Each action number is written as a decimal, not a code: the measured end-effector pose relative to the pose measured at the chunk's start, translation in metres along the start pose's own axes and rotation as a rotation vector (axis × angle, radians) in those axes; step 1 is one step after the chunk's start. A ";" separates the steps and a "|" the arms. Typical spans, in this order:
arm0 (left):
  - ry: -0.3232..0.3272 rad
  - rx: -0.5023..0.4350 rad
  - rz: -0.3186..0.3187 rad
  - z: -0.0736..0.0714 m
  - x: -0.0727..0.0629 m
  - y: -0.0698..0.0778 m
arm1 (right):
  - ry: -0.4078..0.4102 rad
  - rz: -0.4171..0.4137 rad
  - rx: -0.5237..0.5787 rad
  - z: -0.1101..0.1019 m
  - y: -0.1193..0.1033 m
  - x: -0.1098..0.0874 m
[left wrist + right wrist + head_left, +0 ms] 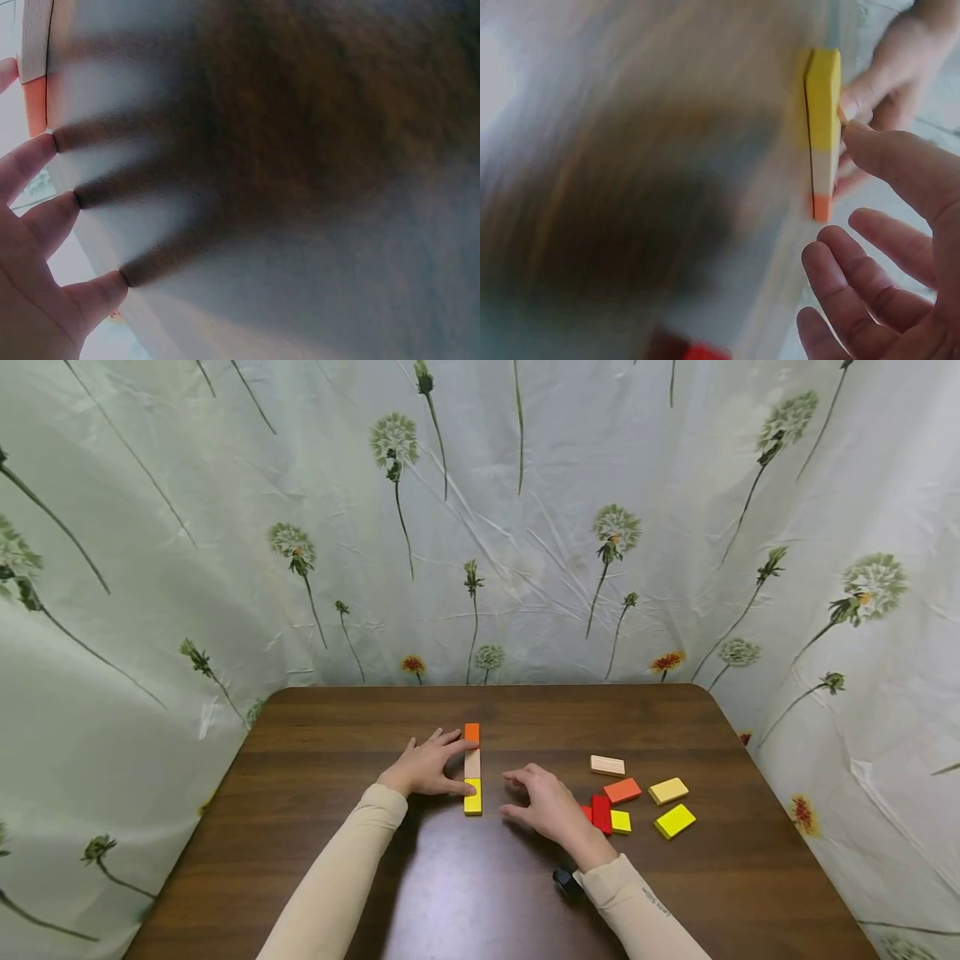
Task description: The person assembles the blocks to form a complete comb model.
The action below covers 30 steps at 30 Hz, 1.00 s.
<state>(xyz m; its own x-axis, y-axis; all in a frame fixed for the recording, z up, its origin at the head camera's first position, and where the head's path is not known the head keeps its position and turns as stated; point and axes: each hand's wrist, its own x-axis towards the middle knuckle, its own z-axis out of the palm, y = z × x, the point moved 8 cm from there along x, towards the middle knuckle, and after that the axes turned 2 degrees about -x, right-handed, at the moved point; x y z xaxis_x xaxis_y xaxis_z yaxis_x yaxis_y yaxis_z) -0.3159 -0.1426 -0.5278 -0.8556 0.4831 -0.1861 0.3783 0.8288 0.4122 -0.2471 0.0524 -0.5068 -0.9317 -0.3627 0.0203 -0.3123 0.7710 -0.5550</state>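
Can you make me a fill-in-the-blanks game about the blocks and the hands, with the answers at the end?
1. The row of blocks has ____ blocks in it.
2. The row's far block, the one farthest from the person, is coloured ____.
3. The row's near block, at the thumb of the left hand, is coloured ____.
4. The right hand is holding ____.

Missing words: three; orange; yellow; nothing.

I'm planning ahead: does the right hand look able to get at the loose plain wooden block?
Probably yes: the right hand holds nothing, the loose wooden block has nothing on top, and the head view shows no other block between them.
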 end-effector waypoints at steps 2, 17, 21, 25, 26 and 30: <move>0.003 0.001 -0.004 0.000 0.000 -0.001 | 0.012 0.020 0.007 -0.008 0.007 -0.004; -0.012 -0.009 -0.007 -0.001 0.001 -0.001 | 0.024 0.111 -0.028 -0.061 0.069 -0.059; -0.011 -0.014 -0.009 -0.001 0.001 -0.002 | 0.031 0.137 -0.042 -0.068 0.083 -0.072; -0.008 -0.017 -0.006 -0.002 0.001 -0.002 | 0.051 0.131 -0.062 -0.072 0.092 -0.083; -0.009 -0.018 -0.006 -0.002 0.001 -0.002 | 0.059 0.128 -0.065 -0.073 0.094 -0.085; -0.012 -0.021 -0.007 -0.001 0.001 -0.002 | 0.080 0.117 -0.077 -0.075 0.100 -0.092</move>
<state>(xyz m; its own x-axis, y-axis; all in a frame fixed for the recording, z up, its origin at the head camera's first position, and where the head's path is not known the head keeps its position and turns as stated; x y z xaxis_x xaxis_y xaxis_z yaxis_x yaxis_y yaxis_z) -0.3183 -0.1440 -0.5282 -0.8540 0.4804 -0.1997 0.3644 0.8263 0.4294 -0.2063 0.2021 -0.5023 -0.9734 -0.2273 0.0273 -0.2110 0.8447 -0.4920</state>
